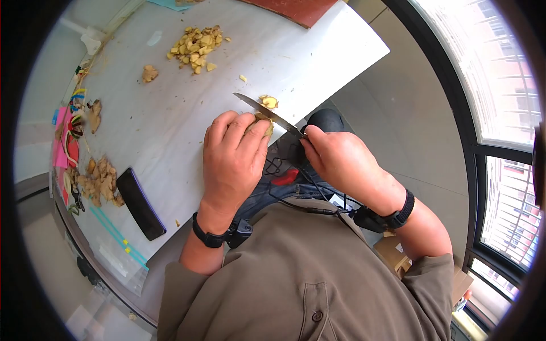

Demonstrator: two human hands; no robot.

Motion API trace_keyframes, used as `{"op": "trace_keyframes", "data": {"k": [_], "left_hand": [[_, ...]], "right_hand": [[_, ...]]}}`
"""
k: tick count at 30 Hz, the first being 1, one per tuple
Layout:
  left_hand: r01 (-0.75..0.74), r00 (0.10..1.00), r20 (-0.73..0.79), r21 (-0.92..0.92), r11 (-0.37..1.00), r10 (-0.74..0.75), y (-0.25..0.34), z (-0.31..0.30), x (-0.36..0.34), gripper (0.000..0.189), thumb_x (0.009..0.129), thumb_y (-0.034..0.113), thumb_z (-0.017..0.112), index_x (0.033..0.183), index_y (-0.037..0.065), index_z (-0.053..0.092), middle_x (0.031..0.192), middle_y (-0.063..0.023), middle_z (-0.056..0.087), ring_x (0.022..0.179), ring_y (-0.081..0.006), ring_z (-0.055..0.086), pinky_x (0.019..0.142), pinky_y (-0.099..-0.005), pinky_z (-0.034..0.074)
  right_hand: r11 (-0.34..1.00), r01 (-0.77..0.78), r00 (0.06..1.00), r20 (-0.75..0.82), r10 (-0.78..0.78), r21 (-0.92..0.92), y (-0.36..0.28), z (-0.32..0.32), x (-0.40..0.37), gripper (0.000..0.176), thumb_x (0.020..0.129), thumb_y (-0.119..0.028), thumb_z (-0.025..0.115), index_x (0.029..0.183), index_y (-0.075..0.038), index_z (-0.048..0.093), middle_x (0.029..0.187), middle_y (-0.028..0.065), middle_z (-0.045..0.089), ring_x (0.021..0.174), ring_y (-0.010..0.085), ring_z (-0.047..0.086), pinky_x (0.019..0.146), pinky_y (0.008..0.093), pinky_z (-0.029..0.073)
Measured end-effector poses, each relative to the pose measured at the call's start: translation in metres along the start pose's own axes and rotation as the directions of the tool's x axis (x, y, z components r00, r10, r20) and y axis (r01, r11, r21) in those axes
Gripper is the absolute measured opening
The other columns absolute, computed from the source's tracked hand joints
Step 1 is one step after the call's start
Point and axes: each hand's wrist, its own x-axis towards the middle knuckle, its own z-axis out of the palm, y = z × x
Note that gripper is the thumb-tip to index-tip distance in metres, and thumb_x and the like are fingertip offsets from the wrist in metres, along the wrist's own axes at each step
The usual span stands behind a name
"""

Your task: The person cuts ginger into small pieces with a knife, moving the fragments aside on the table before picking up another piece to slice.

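A piece of ginger (pixel 263 126) lies near the edge of the white table, held down under the curled fingertips of my left hand (pixel 234 153). My right hand (pixel 341 153) is closed round the handle of a knife (pixel 270 115). The blade runs across the table just beyond my left fingertips, at the ginger. Beyond the blade lie cut slices (pixel 268 102). Farther off are a small sliver (pixel 243 78), a heap of chopped ginger (pixel 198 48) and a single knob of ginger (pixel 149 73).
Uncut ginger (pixel 100 182) lies at the left of the white table (pixel 170 125), beside a black phone (pixel 140 203). A clear plastic bag (pixel 119 250) is at the lower left. A red-brown board (pixel 296 8) lies at the far edge. Black cables (pixel 307 209) hang by my lap.
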Motion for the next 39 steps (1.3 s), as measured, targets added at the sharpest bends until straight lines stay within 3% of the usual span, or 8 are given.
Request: {"op": "trace_keyframes", "data": {"k": [4, 7, 9, 13, 15, 18, 27, 39], "left_hand": [[-0.008, 1.000, -0.006, -0.006, 1.000, 0.008, -0.001, 0.001, 0.000, 0.031, 0.085, 0.003, 0.089, 0.115, 0.005, 0.080, 0.117, -0.0073, 0.073, 0.113, -0.0349, 0.067, 0.097, -0.0475, 0.057], [-0.006, 1.000, 0.000, -0.024, 1.000, 0.006, -0.002, -0.001, -0.001, 0.031, 0.086, 0.003, 0.088, 0.116, 0.006, 0.081, 0.118, -0.0077, 0.074, 0.114, -0.0350, 0.067, 0.098, -0.0475, 0.057], [-0.002, 1.000, 0.001, -0.041, 0.999, 0.002, -0.004, -0.002, -0.004, 0.031, 0.086, 0.003, 0.088, 0.116, 0.006, 0.081, 0.119, -0.0079, 0.074, 0.115, -0.0350, 0.066, 0.098, -0.0475, 0.057], [0.004, 1.000, 0.012, -0.064, 0.998, -0.003, -0.005, -0.002, -0.008, 0.032, 0.087, 0.001, 0.087, 0.117, 0.009, 0.083, 0.124, -0.0077, 0.073, 0.119, -0.0352, 0.065, 0.100, -0.0474, 0.056], [0.008, 1.000, 0.004, -0.048, 0.999, -0.008, -0.003, -0.004, -0.007, 0.032, 0.087, 0.001, 0.087, 0.117, 0.009, 0.083, 0.125, -0.0076, 0.073, 0.119, -0.0352, 0.065, 0.100, -0.0471, 0.056], [0.014, 1.000, 0.000, 0.019, 1.000, -0.014, 0.001, -0.007, -0.008, 0.033, 0.086, 0.003, 0.087, 0.118, 0.011, 0.083, 0.127, -0.0079, 0.073, 0.118, -0.0353, 0.064, 0.099, -0.0470, 0.057], [0.031, 1.000, 0.002, -0.027, 0.999, -0.031, 0.001, 0.001, -0.008, 0.030, 0.089, 0.007, 0.089, 0.118, 0.011, 0.081, 0.125, -0.0039, 0.075, 0.107, -0.0316, 0.067, 0.089, -0.0435, 0.059], [0.110, 0.994, 0.014, -0.101, 0.989, -0.109, 0.001, -0.001, -0.011, 0.033, 0.085, -0.006, 0.082, 0.115, 0.008, 0.081, 0.123, -0.0086, 0.070, 0.105, -0.0301, 0.069, 0.086, -0.0423, 0.060]], "right_hand": [[0.998, -0.049, 0.996, 0.074, 0.052, -0.035, -0.009, -0.003, 0.013, 0.023, 0.111, -0.020, 0.069, 0.097, -0.005, 0.060, 0.069, 0.0193, 0.063, 0.066, 0.0439, 0.067, 0.060, 0.0537, 0.054], [0.953, 0.143, 0.987, 0.108, -0.118, -0.267, -0.011, 0.006, 0.023, 0.022, 0.111, -0.019, 0.069, 0.096, -0.005, 0.060, 0.068, 0.0166, 0.063, 0.064, 0.0405, 0.068, 0.058, 0.0514, 0.054], [0.961, 0.113, 0.993, 0.061, -0.100, -0.253, -0.020, 0.001, 0.029, 0.026, 0.089, -0.009, 0.079, 0.103, -0.003, 0.059, 0.064, 0.0071, 0.064, 0.061, 0.0250, 0.073, 0.054, 0.0379, 0.055], [0.947, 0.113, 0.993, 0.074, -0.095, -0.302, -0.008, 0.011, 0.032, 0.020, 0.096, -0.011, 0.078, 0.099, -0.003, 0.060, 0.065, 0.0136, 0.064, 0.061, 0.0325, 0.072, 0.055, 0.0443, 0.054], [0.987, -0.005, 0.995, -0.098, 0.021, 0.158, -0.001, 0.017, 0.032, 0.020, 0.105, -0.015, 0.073, 0.096, -0.002, 0.061, 0.067, 0.0207, 0.063, 0.063, 0.0429, 0.067, 0.057, 0.0523, 0.051], [0.973, -0.057, 0.994, -0.079, 0.076, 0.223, -0.003, 0.018, 0.029, 0.023, 0.111, -0.018, 0.069, 0.096, -0.002, 0.061, 0.070, 0.0243, 0.062, 0.065, 0.0492, 0.064, 0.059, 0.0569, 0.049], [0.977, -0.045, 0.993, -0.099, 0.067, 0.208, 0.001, 0.018, 0.008, 0.026, 0.110, -0.019, 0.072, 0.094, -0.002, 0.061, 0.069, 0.0219, 0.062, 0.065, 0.0464, 0.065, 0.060, 0.0549, 0.051], [0.989, -0.031, 0.998, -0.056, 0.039, 0.144, 0.005, 0.011, -0.008, 0.026, 0.111, -0.020, 0.071, 0.094, -0.003, 0.059, 0.069, 0.0200, 0.063, 0.067, 0.0449, 0.067, 0.061, 0.0537, 0.053]]}}
